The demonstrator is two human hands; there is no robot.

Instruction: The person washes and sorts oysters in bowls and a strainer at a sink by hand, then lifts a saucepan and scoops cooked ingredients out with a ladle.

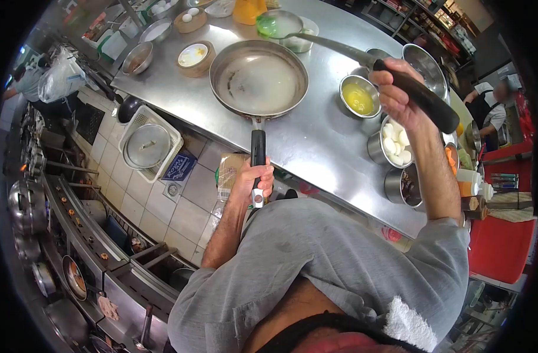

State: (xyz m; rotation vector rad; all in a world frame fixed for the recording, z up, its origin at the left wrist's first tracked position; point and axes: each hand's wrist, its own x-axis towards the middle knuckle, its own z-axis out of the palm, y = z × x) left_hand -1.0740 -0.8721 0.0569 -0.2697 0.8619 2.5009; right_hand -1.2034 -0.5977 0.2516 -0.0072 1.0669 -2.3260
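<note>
My left hand (pixel 252 180) is wrapped round the black handle of a frying pan (pixel 259 88). The pan is level over the edge of the steel table, with a pale, worn inside and a few dark marks. In my raised right hand (pixel 397 94) is a ladle (pixel 334 47) with a thick black handle. Its bowl reaches over the table beyond the pan, beside a metal container (pixel 304 42); something green shows at the bowl, and I cannot tell if it is inside. Below the right hand stand a bowl of yellow liquid (pixel 358 99) and a pot of peeled white eggs (pixel 395 143).
The steel table (pixel 322 153) also bears a wooden bowl with a white and yellow content (pixel 193 56), a metal bowl (pixel 138 57) and a pot of dark pieces (pixel 403 187). Stoves (pixel 86 235) line the left. A lidded pot (pixel 146 146) sits low in a crate. Two people are farther off.
</note>
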